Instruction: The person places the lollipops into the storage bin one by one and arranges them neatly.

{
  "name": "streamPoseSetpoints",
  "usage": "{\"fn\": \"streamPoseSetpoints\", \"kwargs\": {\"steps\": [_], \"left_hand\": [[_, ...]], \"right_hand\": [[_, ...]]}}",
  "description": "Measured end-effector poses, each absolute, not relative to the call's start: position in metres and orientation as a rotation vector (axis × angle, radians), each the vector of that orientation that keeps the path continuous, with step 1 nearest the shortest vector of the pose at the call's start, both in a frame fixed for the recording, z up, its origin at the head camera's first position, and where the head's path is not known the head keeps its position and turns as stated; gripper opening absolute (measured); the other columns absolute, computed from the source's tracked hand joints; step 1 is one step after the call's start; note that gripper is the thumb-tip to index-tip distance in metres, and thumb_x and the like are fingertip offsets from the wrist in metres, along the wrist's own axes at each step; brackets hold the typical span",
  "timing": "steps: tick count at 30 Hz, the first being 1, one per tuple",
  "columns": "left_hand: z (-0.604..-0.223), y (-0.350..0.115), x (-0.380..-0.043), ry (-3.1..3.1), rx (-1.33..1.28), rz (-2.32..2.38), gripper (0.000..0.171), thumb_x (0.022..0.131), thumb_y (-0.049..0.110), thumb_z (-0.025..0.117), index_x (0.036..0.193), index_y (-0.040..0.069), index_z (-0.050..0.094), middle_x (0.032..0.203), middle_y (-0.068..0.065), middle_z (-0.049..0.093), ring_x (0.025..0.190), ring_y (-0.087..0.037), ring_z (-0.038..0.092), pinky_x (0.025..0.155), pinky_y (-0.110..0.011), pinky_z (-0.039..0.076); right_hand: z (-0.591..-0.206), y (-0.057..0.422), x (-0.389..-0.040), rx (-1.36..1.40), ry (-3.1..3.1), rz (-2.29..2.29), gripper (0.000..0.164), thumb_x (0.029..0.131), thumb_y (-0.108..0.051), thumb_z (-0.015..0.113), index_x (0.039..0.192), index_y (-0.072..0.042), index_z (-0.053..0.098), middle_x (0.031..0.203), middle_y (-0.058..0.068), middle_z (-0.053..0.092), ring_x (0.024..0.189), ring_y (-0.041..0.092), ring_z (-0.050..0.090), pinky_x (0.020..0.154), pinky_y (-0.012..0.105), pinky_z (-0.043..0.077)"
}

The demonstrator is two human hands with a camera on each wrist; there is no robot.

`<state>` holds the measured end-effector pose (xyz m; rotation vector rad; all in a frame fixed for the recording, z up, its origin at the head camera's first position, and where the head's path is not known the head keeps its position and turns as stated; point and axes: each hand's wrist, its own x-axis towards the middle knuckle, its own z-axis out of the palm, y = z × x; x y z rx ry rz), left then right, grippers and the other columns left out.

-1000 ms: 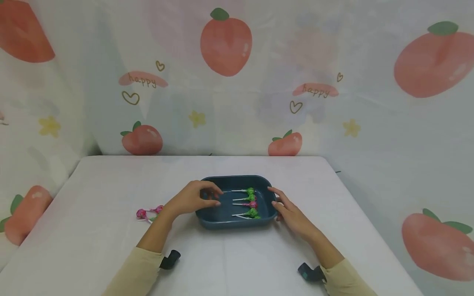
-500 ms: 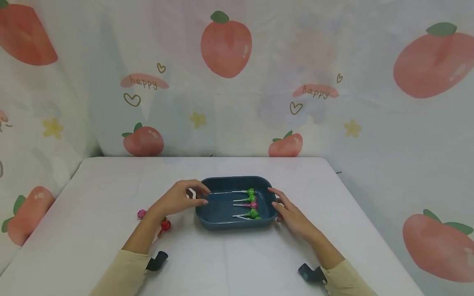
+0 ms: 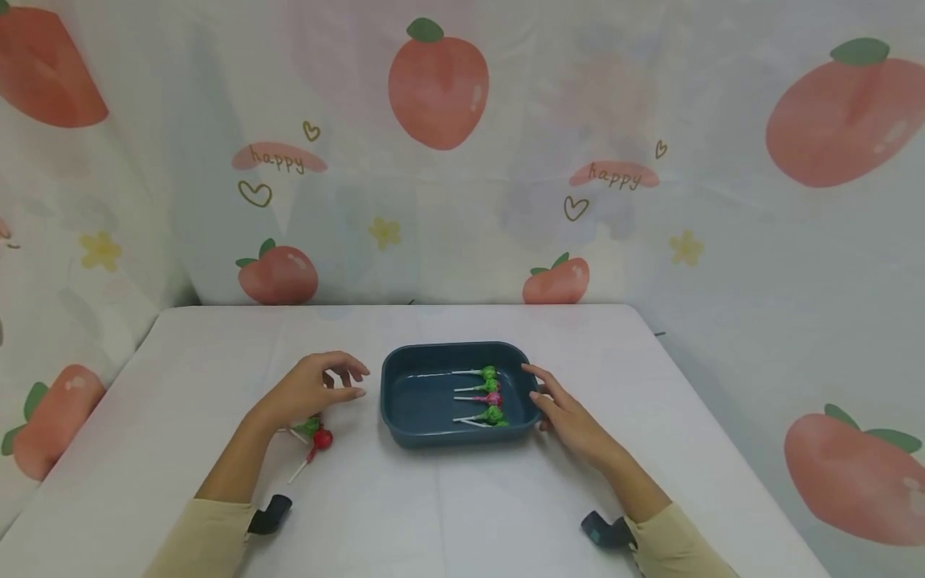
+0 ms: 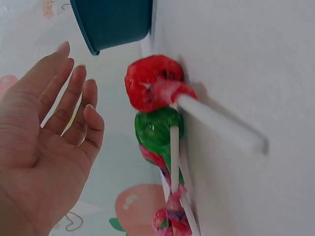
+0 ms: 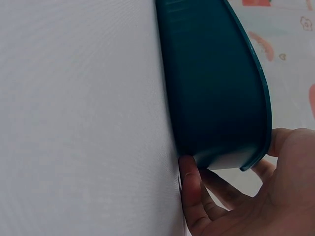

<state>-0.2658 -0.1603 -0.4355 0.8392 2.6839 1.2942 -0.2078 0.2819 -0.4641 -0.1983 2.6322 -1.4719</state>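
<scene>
My left hand (image 3: 311, 387) is above the table to the left of the dark blue tray (image 3: 426, 440), holding nothing, its fingers relaxed. Under and beside it lie lollipops: a red lollipop (image 3: 322, 439) and a green lollipop (image 3: 311, 425), partly hidden by the wrist. The left wrist view shows the red lollipop (image 4: 152, 81), the green lollipop (image 4: 157, 129) and a pink lollipop (image 4: 170, 221) near the open palm. My right hand (image 3: 571, 413) holds the tray's right end, fingers at its rim and outer wall (image 5: 216, 88). Inside the tray, several green lollipops (image 3: 494, 415) and a pink lollipop (image 3: 493, 399) lie in a row, sticks pointing left.
A white cloth covers the table (image 3: 441, 514). Behind it hangs a curtain (image 3: 477, 241) printed with peaches. Black wrist devices (image 3: 270, 514) stick out beside both sleeves.
My left hand has withdrawn leftward from over the tray to above the loose lollipops, uncovering the red one. The right hand and the tray have stayed in place.
</scene>
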Motion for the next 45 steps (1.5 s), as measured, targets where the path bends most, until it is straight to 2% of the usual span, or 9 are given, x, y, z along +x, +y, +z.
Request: {"fn": "streamPoseSetpoints", "kwargs": {"steps": [9, 15, 19, 22, 32, 40, 45], "left_hand": [[-0.443, -0.186, -0.263, 2.738, 0.774, 1.212, 0.03, 0.09, 0.019, 0.083, 0.117, 0.01, 0.074, 0.105, -0.005, 0.07, 0.094, -0.02, 0.061, 0.082, -0.036, 0.053], [-0.448, -0.207, -0.258, 2.692, 0.637, 1.239, 0.028, 0.091, 0.02, 0.083, 0.116, 0.011, 0.074, 0.099, -0.003, 0.065, 0.078, -0.024, 0.061, 0.055, -0.034, 0.052], [-0.449, -0.22, -0.255, 2.723, 0.631, 1.216, 0.025, 0.092, 0.017, 0.081, 0.115, 0.011, 0.074, 0.101, -0.002, 0.066, 0.085, -0.023, 0.061, 0.063, -0.032, 0.054], [-0.449, -0.23, -0.252, 2.766, 0.654, 1.195, 0.024, 0.092, 0.015, 0.081, 0.114, 0.01, 0.074, 0.103, -0.002, 0.068, 0.095, -0.022, 0.06, 0.076, -0.031, 0.054], [-0.452, -0.255, -0.245, 2.753, 0.662, 1.156, 0.024, 0.09, 0.01, 0.081, 0.113, 0.008, 0.075, 0.104, 0.001, 0.07, 0.095, -0.021, 0.063, 0.082, -0.031, 0.054], [-0.455, -0.26, -0.242, 2.724, 0.722, 1.162, 0.028, 0.085, 0.004, 0.084, 0.112, 0.006, 0.075, 0.105, -0.002, 0.071, 0.095, -0.021, 0.064, 0.082, -0.03, 0.055], [-0.453, -0.26, -0.242, 2.741, 0.715, 1.125, 0.03, 0.084, 0.003, 0.085, 0.112, 0.007, 0.075, 0.103, 0.0, 0.071, 0.095, -0.022, 0.065, 0.082, -0.031, 0.055]], "right_hand": [[-0.465, 0.282, -0.208, -0.201, 2.63, -1.47, 0.049, 0.112, -0.035, 0.045, 0.16, -0.034, 0.034, 0.145, 0.021, 0.048, 0.084, 0.024, 0.059, 0.081, 0.038, 0.048], [-0.466, 0.281, -0.208, -0.202, 2.62, -1.479, 0.049, 0.112, -0.033, 0.045, 0.16, -0.033, 0.033, 0.143, 0.021, 0.048, 0.085, 0.025, 0.059, 0.081, 0.038, 0.048], [-0.467, 0.281, -0.207, -0.19, 2.625, -1.474, 0.049, 0.112, -0.033, 0.045, 0.16, -0.033, 0.034, 0.143, 0.02, 0.049, 0.085, 0.024, 0.059, 0.081, 0.037, 0.048], [-0.468, 0.282, -0.207, -0.19, 2.619, -1.484, 0.049, 0.112, -0.034, 0.045, 0.16, -0.033, 0.034, 0.143, 0.02, 0.049, 0.085, 0.025, 0.059, 0.081, 0.037, 0.048], [-0.466, 0.282, -0.207, -0.199, 2.633, -1.46, 0.049, 0.112, -0.036, 0.045, 0.159, -0.035, 0.034, 0.144, 0.021, 0.049, 0.084, 0.024, 0.059, 0.081, 0.039, 0.046], [-0.464, 0.281, -0.206, -0.208, 2.634, -1.465, 0.049, 0.112, -0.033, 0.045, 0.16, -0.03, 0.034, 0.143, 0.022, 0.049, 0.083, 0.025, 0.059, 0.08, 0.039, 0.047], [-0.463, 0.281, -0.207, -0.199, 2.653, -1.449, 0.048, 0.113, -0.033, 0.044, 0.16, -0.032, 0.033, 0.142, 0.021, 0.05, 0.083, 0.024, 0.059, 0.081, 0.039, 0.046]]}}
